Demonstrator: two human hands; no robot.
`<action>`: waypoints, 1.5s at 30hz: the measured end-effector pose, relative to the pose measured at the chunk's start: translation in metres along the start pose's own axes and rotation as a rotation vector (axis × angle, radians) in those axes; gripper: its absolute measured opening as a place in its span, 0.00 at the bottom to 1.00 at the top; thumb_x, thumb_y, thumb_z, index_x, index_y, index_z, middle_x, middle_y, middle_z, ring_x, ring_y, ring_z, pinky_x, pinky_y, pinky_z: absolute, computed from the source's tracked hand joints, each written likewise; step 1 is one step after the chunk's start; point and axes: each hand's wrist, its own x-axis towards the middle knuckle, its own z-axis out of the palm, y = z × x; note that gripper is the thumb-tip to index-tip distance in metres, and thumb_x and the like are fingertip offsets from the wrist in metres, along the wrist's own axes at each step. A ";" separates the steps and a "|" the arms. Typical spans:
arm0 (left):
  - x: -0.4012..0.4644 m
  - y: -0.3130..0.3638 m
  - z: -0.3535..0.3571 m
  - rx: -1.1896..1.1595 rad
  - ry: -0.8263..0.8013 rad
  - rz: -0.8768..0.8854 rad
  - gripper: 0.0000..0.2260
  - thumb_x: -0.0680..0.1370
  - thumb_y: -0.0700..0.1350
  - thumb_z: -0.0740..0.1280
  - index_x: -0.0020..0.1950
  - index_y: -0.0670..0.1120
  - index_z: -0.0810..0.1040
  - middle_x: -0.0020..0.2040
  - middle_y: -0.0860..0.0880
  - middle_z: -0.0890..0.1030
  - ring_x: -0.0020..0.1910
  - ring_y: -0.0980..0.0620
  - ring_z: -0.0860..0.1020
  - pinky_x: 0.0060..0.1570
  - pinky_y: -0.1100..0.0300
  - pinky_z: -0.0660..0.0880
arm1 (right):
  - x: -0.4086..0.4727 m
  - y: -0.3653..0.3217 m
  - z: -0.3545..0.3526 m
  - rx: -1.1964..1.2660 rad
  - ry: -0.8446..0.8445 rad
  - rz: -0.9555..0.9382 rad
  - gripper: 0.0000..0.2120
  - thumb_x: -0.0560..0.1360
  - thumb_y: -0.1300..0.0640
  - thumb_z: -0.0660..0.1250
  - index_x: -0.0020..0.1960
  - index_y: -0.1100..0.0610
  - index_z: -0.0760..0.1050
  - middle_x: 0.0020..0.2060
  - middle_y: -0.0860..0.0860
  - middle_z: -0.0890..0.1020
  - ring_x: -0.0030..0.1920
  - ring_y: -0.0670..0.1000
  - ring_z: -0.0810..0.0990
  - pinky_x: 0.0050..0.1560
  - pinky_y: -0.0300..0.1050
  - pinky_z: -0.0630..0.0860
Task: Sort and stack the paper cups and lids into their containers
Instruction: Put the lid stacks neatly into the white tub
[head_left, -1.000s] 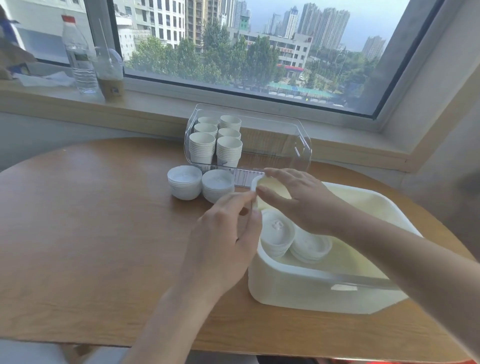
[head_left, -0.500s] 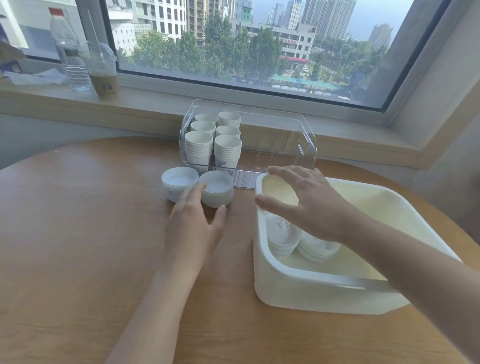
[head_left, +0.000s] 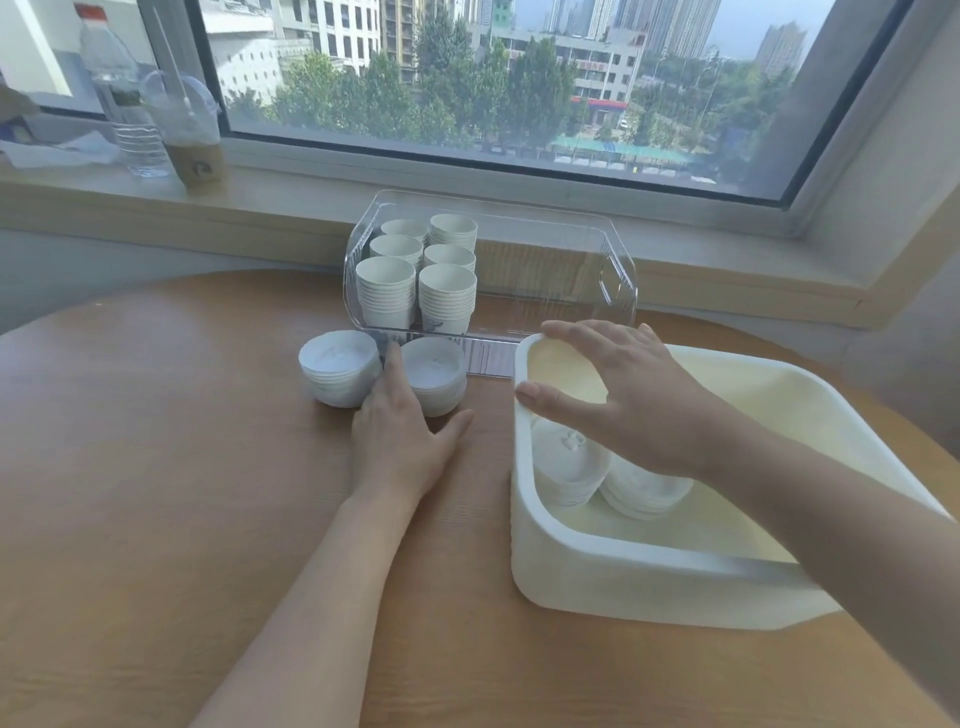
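Two lid stacks (head_left: 384, 374) stood on the bench (head_left: 156, 493), just beyond the left hand (head_left: 402, 436), whose straight fingers reached between them, grasping nothing. The right hand (head_left: 623, 395) hovered spread and empty over the white bin (head_left: 623, 577), above two more lid stacks (head_left: 602, 473). Judgement: each stack should be gripped low around its sides and kept upright, or it may topple. Beyond both hands, the clear container (head_left: 613, 280) held six cup stacks (head_left: 421, 270); the bin's near wall must be cleared. A bottle (head_left: 122, 98) stood well apart

Both forearms are seen bare to the frame edge, and no sleeve, ring or watch is worn on either.
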 end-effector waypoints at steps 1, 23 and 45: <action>0.004 0.000 0.002 -0.011 0.008 -0.002 0.53 0.74 0.59 0.78 0.86 0.42 0.49 0.83 0.41 0.63 0.80 0.41 0.66 0.75 0.49 0.64 | 0.001 0.000 -0.001 0.001 -0.008 0.001 0.50 0.66 0.18 0.48 0.82 0.41 0.60 0.81 0.45 0.64 0.82 0.49 0.57 0.84 0.58 0.43; -0.022 0.013 -0.065 -0.209 0.155 0.088 0.46 0.70 0.56 0.82 0.83 0.47 0.65 0.74 0.47 0.76 0.72 0.45 0.75 0.66 0.53 0.72 | -0.007 -0.021 -0.002 -0.026 -0.054 0.028 0.53 0.65 0.18 0.46 0.84 0.43 0.57 0.82 0.48 0.62 0.83 0.51 0.54 0.83 0.58 0.44; -0.090 0.053 -0.158 -0.426 0.159 0.334 0.43 0.65 0.69 0.75 0.78 0.61 0.68 0.63 0.66 0.78 0.58 0.62 0.80 0.52 0.73 0.75 | -0.055 -0.061 -0.034 0.774 -0.063 -0.271 0.26 0.79 0.36 0.66 0.76 0.34 0.68 0.72 0.43 0.77 0.68 0.46 0.80 0.66 0.54 0.80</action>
